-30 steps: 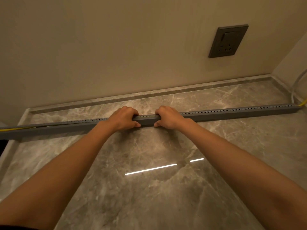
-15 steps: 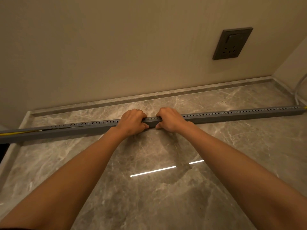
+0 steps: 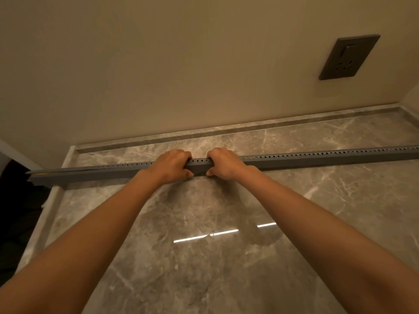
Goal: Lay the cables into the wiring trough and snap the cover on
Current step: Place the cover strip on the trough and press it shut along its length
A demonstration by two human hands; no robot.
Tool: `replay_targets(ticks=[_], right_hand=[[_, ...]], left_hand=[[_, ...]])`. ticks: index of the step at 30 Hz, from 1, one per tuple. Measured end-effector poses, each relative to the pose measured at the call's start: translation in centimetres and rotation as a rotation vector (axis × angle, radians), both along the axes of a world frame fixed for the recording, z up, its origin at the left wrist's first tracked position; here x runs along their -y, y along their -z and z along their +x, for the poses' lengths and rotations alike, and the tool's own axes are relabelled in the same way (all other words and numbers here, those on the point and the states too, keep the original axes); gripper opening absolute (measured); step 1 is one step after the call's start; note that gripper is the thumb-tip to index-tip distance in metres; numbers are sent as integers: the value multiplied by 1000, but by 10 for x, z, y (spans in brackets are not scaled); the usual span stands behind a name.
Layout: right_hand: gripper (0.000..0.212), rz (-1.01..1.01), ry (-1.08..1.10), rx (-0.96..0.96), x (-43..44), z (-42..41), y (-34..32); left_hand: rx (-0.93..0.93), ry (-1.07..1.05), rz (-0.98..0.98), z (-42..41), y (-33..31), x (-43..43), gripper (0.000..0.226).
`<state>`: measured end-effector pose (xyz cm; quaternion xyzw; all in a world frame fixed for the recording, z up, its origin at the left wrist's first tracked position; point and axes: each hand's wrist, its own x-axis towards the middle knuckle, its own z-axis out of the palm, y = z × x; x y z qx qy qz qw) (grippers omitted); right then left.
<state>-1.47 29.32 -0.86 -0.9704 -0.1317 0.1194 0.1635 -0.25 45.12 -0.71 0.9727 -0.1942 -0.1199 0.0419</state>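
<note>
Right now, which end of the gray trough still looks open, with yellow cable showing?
The left end, hanging past the counter edge: a yellow cable shows along its gap. Rightward the trough looks closed.

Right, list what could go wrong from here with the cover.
1. At the left end the cover looks lifted off the trough, with a yellow cable showing in the gap. Pressing it shut there could pinch the cable.
2. Both hands, left and right, squeeze near the middle only, so the long ends may stay unsnapped.
3. The trough's left end overhangs the counter edge, so pressing there may tip it.
</note>
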Motion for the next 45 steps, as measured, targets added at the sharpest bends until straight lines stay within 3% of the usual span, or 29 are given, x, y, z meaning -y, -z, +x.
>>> replay_targets(ticks=[8,19,31,40,45], right_hand=[[29,-102,-33,86,-4,-4,4],[32,-22,40,-29,-12,-3,-1],[24,-17,27,22,-26,-3,-1],[29,-26,-42,-11,-27,6,-2],[31,66,-87,-51,-55,7,-1]], left_hand=[[145,96,19,-8,10,3,30],[-14,96,-161,-1,-1,-11,26],[156,76,-40,-8,2,-20,22],[18,-30,-136,-10,-6,-30,27],[8,-150,-118,-14,-11,-68,33]])
